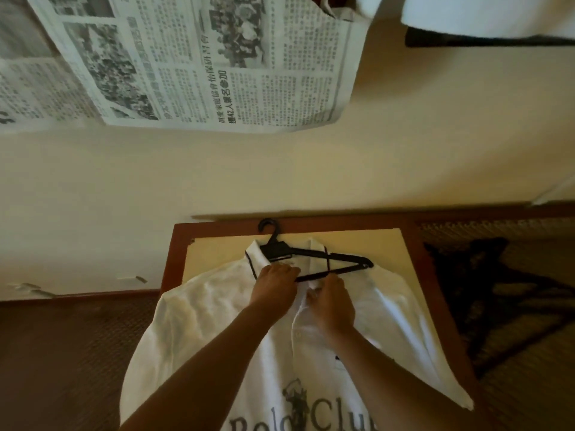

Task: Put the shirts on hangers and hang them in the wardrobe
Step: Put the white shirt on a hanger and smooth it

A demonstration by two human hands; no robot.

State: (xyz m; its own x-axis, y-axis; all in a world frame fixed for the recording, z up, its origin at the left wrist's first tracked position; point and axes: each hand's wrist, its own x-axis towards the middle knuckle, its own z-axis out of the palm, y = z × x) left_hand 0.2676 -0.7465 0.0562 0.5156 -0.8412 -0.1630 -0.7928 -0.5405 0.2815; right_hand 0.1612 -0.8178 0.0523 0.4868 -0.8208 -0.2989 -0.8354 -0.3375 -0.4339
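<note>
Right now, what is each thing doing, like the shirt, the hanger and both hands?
White polo shirt: lying flat on the table, front up, collar open, not hung yet.
Black hanger: lying on the collar, partly tucked in, hook past the collar.
Left hand: holding the collar at the hanger.
Right hand: pinching the button placket.
Table: under the shirt.
Newspaper: spread out on the wall.

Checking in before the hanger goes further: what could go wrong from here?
The black plastic hanger sits skewed, only its left end under the collar of the white polo shirt, so it could stretch the neck. Both hands work the placket; a fastened button may block it. The shirt overhangs the small red-framed table and might slide.
</note>
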